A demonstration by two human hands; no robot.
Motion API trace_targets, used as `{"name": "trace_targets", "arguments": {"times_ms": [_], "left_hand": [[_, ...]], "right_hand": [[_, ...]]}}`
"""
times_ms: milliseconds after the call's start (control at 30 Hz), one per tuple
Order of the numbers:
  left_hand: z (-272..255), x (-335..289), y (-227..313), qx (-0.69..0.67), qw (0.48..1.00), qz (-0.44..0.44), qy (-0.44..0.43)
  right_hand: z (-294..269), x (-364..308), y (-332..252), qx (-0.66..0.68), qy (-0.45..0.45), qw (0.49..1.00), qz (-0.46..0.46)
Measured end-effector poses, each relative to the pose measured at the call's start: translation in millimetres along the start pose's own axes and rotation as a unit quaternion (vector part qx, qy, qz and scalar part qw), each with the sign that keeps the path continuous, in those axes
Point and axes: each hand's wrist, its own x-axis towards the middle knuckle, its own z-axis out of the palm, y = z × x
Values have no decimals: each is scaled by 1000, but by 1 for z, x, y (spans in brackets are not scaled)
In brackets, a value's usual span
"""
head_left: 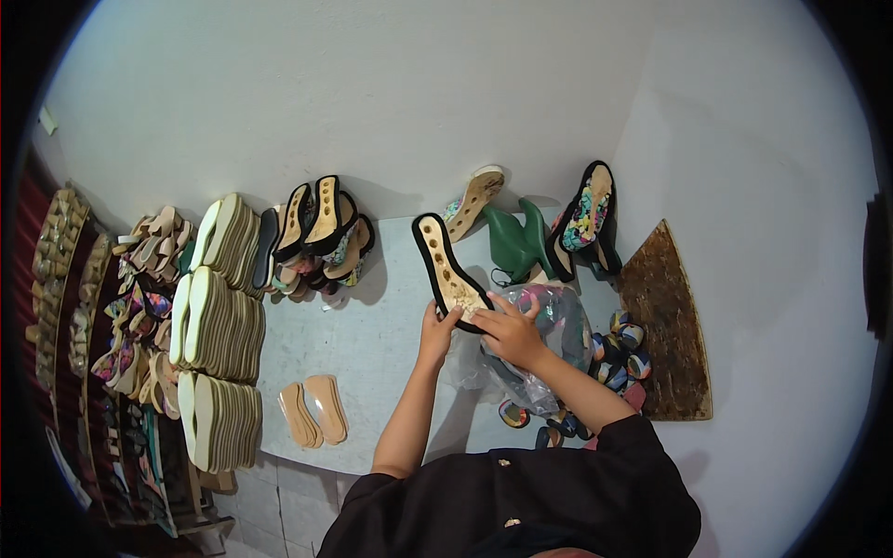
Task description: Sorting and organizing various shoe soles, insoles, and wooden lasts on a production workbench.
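Observation:
A long shoe sole (442, 265) with a black rim and a tan face pierced by a row of holes is held up over the table. My left hand (437, 333) grips its near end on the left side, thumb on the tan face. On the right side of that same end, my right hand (510, 331) is closed on it, fingers over the edge. Just under my right hand lies a clear plastic bag (539, 372) with colourful contents. Beyond the sole stand a green shoe last (517, 240) and a floral wedge sole (475, 200).
Stacks of cream soles (223, 325) line the table's left side, near black-rimmed wedges (326, 219). Tan insoles (314, 409) lie at the front left. To the right are floral wedges (588, 214), colourful straps (619, 358) and a brown board (665, 335). Racks of footwear stand far left.

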Motion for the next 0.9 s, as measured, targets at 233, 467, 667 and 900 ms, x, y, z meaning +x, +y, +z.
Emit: {"name": "trace_targets", "arguments": {"times_ms": [233,467,667,900], "left_hand": [[-79,-15,-42,190,972,-24,134],[-108,-65,-46,348,915,-52,195],[-119,-80,-64,360,909,-53,201],[-132,-65,-71,447,861,-30,242]], "right_hand": [[-4,69,28,10,-75,997,5],[30,185,144,-210,-12,956,207],[55,202,183,-149,-60,909,384],[46,196,161,-68,24,943,323]]}}
